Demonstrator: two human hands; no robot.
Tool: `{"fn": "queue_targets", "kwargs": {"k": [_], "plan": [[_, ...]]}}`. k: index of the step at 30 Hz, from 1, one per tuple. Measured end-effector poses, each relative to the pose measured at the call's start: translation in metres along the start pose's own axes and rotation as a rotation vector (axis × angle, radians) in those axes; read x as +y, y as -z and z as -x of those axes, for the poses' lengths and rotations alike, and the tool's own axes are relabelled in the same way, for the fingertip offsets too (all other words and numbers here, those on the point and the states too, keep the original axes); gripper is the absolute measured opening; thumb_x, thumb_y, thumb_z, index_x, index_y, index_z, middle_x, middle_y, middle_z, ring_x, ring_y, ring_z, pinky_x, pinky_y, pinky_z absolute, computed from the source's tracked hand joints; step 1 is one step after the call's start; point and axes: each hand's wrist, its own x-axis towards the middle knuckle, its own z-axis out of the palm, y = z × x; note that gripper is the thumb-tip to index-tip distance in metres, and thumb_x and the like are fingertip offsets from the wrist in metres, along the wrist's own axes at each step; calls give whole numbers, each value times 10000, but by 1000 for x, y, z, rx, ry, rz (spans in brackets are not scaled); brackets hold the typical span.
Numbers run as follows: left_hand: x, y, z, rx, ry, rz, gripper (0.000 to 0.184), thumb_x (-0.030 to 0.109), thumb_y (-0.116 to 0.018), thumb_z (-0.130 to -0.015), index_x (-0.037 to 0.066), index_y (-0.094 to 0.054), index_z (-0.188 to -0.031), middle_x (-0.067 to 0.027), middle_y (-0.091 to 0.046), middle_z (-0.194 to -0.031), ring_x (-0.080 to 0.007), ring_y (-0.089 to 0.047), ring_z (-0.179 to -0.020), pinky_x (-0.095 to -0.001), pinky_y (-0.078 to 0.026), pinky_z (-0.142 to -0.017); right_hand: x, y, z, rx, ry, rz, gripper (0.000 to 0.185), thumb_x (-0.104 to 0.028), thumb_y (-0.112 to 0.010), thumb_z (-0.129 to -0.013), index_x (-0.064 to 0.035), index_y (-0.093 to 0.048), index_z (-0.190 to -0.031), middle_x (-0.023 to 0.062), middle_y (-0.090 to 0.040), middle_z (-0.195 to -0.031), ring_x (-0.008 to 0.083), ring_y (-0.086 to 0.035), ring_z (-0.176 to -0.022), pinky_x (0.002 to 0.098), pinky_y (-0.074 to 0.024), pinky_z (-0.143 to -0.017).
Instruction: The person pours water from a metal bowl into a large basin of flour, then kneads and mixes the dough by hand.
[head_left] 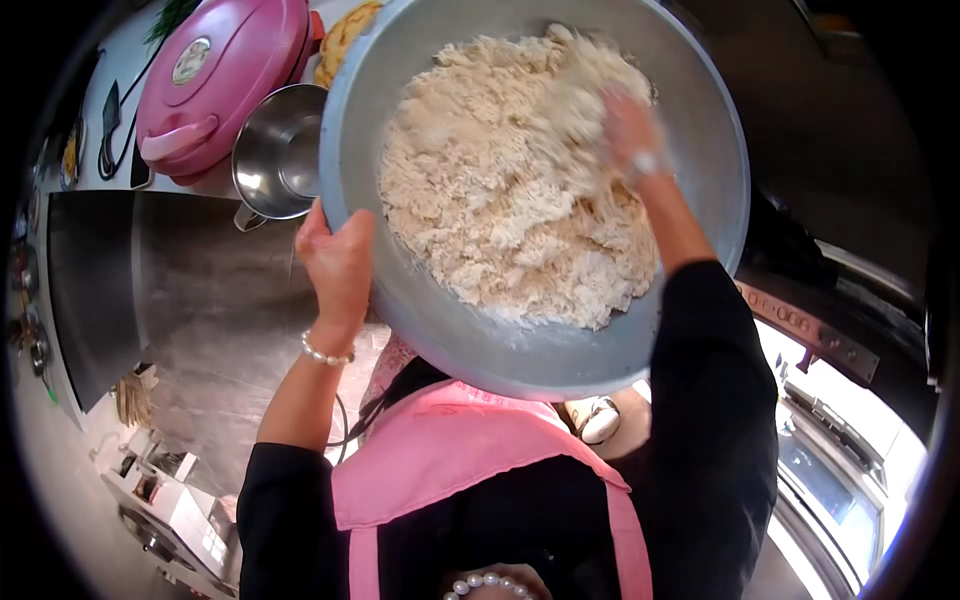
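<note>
A large grey metal bowl (490,365) holds a mass of pale, crumbly dough (500,190) with patches of dry white flour at its lower side. My left hand (340,260) grips the bowl's left rim, fingers wrapped round its outer edge. Inside the bowl, at the upper right of the dough, my right hand (632,130) is smeared by motion. Dough lies beside and under its fingers, and their shape is not clear.
Left of the bowl, a steel pot (280,150) stands beside a pink round appliance (225,70) on a white counter. A black-handled utensil (109,130) lies farther left. A dark appliance with a control panel (810,330) is at the right.
</note>
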Motion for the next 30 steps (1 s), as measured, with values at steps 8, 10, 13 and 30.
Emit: {"fn": "queue_targets", "kwargs": {"k": [8, 10, 13, 30], "plan": [[-7, 6, -1, -101, 2, 148, 22, -5, -500, -741, 13, -501, -729, 68, -430, -652, -18, -337, -592, -185, -291, -508, -86, 54, 154, -221, 327, -65, 368, -80, -572, -723, -183, -586, -1077, 69, -488, -1261, 333, -463, -1114, 423, -296, -1029], [-7, 5, 1, -78, 19, 147, 17, -6, -505, -741, 9, -502, -732, 67, -434, -659, -21, -345, -599, -185, -299, -515, -41, 50, 186, -116, 312, -120, 345, -73, -551, -728, -178, -597, -1054, 52, -482, -1269, 296, -477, -1089, 410, -314, -1015], [4, -1, 7, -20, 54, 140, 12, -7, -512, -734, -1, -505, -742, 64, -440, -670, -27, -357, -612, -187, -311, -528, 27, 37, 186, -88, 134, 11, 598, -55, -585, -691, -141, -446, -1267, 99, -536, -1199, 266, -478, -1141, 400, -328, -996], [-2, 1, -2, -34, 6, 88, 12, 7, -510, -721, 12, -499, -723, 66, -413, -637, -27, -318, -587, -194, -292, -510, -68, 81, 113, -280, 357, -181, 439, -275, -624, -770, -241, -526, -1196, 134, -534, -1199, 285, -507, -1103, 458, -292, -1004]]}}
